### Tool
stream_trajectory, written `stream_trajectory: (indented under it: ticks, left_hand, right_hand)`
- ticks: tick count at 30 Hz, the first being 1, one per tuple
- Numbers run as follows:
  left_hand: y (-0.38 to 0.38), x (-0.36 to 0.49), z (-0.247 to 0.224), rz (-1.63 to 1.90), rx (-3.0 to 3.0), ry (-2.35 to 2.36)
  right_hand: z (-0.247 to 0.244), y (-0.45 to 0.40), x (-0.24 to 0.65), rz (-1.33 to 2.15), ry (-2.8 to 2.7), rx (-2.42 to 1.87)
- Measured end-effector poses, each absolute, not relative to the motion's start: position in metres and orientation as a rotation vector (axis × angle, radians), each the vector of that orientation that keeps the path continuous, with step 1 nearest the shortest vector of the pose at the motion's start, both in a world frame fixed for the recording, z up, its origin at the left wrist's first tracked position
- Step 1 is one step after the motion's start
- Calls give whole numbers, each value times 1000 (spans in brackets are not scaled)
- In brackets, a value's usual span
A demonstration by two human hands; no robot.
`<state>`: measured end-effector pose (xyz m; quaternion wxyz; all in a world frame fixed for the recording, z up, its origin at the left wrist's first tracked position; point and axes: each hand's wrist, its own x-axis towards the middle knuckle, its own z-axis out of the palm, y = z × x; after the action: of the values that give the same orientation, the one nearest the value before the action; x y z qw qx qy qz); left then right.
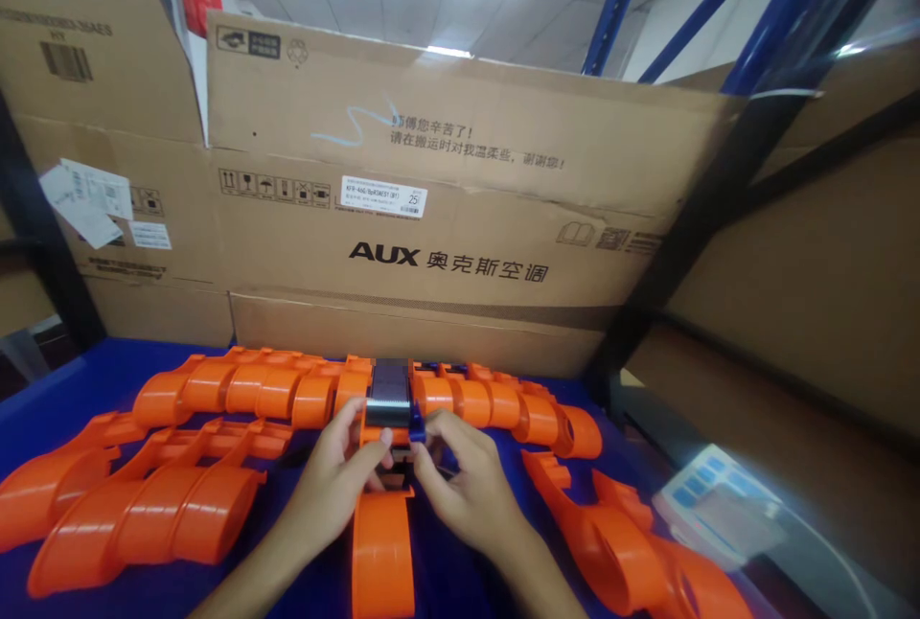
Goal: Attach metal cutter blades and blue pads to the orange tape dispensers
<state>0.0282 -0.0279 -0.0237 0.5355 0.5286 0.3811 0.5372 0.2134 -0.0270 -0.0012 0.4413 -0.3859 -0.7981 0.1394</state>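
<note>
An orange tape dispenser [384,542] lies in the middle of the blue surface, its round body toward me and its head farther away. The head carries a black roller part with a pale toothed strip [388,411] and a dark blue piece [418,423] on its right. My left hand [343,461] grips the dispenser's head from the left, thumb on its near edge and fingers round the side. My right hand [460,470] is at the right side of the head, fingers bent and pinched by the blue piece; what lies between them is too small to tell.
Orange dispensers stand in rows at the back left [241,389] and back right [495,401]. More lie at the near left [154,514] and near right [618,552]. A white device with blue keys [719,504] sits at the right. Cardboard [431,217] walls the back.
</note>
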Motion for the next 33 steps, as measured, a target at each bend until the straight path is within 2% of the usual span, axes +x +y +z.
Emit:
stream_trajectory:
  ticks: [23, 29, 33]
  left_hand:
    - [-24, 28, -26, 1278, 1241, 875]
    - [-24, 27, -24, 1270, 1188, 832]
    - [-28, 29, -20, 1217, 1073, 720]
  right_hand:
    - [-5, -20, 216, 297, -2165, -896]
    - [5, -27, 219, 400, -2061, -864]
    - [7, -28, 219, 590, -1758, -879]
